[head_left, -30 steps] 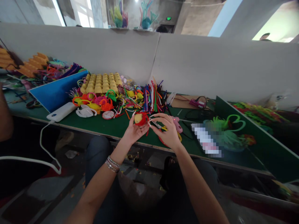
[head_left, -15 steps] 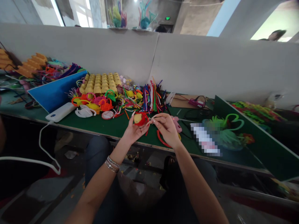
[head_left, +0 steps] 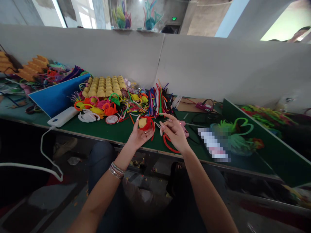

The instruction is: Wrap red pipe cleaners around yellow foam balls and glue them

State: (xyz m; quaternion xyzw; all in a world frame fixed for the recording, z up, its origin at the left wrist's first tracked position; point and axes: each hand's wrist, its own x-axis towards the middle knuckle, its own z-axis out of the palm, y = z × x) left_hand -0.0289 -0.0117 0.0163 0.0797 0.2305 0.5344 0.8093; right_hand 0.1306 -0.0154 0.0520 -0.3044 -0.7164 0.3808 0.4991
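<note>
My left hand (head_left: 139, 133) is closed round a small yellow ball wrapped in red pipe cleaner (head_left: 145, 123), held just above the green table (head_left: 107, 130). My right hand (head_left: 173, 132) is right beside it, thumb and fingers pinched on a thin pale strand (head_left: 157, 124) that runs from the ball. A red pipe-cleaner loop (head_left: 168, 146) lies on the table under my right hand. Bracelets sit on my left wrist.
A pile of coloured pipe cleaners (head_left: 159, 99) and bent shapes lies behind the hands, with a yellow foam tray (head_left: 107, 85) further back. A pink glue gun (head_left: 184, 128), a white power bank (head_left: 63, 116) with cable, a blue board (head_left: 58, 95) and green figures (head_left: 233, 133) surround them.
My right hand has shifted slightly left and closer to the ball, and its fingers have drawn together. The yellow-handled tool seen under it before is hidden. The left hand stays put.
</note>
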